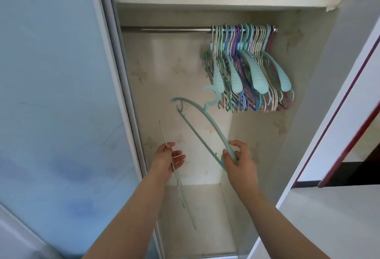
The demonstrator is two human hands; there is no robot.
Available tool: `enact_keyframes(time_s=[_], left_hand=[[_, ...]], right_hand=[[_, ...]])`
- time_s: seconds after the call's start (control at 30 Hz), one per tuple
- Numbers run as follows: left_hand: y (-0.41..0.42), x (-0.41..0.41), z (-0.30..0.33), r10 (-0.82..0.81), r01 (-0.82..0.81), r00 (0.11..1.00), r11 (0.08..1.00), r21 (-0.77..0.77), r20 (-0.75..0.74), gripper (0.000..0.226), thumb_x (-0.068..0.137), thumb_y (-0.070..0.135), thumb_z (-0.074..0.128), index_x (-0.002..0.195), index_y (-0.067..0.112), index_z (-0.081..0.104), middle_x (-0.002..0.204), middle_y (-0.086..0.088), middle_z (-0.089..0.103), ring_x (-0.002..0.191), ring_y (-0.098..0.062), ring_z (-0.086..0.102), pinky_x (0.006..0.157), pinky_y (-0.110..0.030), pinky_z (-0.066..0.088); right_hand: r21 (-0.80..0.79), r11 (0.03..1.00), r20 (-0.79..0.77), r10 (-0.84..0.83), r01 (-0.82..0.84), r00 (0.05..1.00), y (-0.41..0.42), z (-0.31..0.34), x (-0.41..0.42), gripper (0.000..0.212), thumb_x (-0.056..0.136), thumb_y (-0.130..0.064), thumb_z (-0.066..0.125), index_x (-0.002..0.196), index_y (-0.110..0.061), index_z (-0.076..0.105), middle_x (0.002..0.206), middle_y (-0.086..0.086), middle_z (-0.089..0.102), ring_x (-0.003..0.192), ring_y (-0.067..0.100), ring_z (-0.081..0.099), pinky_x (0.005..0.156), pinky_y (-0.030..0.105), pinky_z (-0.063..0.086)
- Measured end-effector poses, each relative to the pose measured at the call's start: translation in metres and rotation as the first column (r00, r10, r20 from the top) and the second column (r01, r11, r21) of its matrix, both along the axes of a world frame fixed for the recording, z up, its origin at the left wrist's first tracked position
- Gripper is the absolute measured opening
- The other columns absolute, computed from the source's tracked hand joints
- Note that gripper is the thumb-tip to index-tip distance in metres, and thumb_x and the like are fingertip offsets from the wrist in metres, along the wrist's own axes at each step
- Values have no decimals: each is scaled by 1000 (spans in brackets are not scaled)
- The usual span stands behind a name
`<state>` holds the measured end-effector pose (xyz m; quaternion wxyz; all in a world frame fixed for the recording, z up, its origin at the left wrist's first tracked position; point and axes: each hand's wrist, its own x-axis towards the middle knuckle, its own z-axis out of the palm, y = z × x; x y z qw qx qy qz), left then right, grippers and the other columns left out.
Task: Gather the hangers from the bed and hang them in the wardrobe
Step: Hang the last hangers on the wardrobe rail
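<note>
Left hand (167, 161) pinches thin pale hangers (178, 178) (spare stock); right hand (238, 160) grips teal hanger (202, 122) by shoulder, hook freed for rod (166, 30).

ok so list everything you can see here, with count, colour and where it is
teal hanger: one, teal, below the rail, held at one end
thin hanger: one, pale, edge-on, lower left of the wardrobe opening
hung hangers: a packed bunch, too many to count, teal, white, blue, purple, pink, right end of the rail
rail: one, metal, under the shelf
shelf: one, white, top, with blurred items on it
sliding door: one, blue, left
right hand: grips the teal hanger
left hand: pinches the thin hanger
</note>
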<state>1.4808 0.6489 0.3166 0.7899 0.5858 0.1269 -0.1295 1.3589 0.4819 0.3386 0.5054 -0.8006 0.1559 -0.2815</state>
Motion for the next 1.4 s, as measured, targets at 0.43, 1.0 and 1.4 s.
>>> enact_keyframes(time_s=[0.43,1.0,1.4], left_hand=[[7,42,69,-84,55,975,988,147,204,15,103,22,33,100,15,46,76,-1,72,37,-12,56,41,-16,39],[4,87,113,-180,140,951,976,169,251,22,101,16,32,104,16,54,86,1,73,38,-10,41,38,-17,28],[-15,98,119,-161,152,974,986,68,162,23,98,9,27,104,15,48,71,0,46,47,-11,24,36,-12,15]], right_hand=[[-225,958,84,203,-180,976,32,93,80,43,99,-32,45,142,-28,43,130,-3,56,111,18,56,93,43,50],[-302,936,-127,147,-180,981,29,197,206,45,97,-13,36,138,-22,50,142,16,42,70,27,62,43,26,55],[-173,985,-143,-11,-14,990,11,167,193,42,100,-15,35,139,-23,48,147,13,28,89,27,59,65,36,60]])
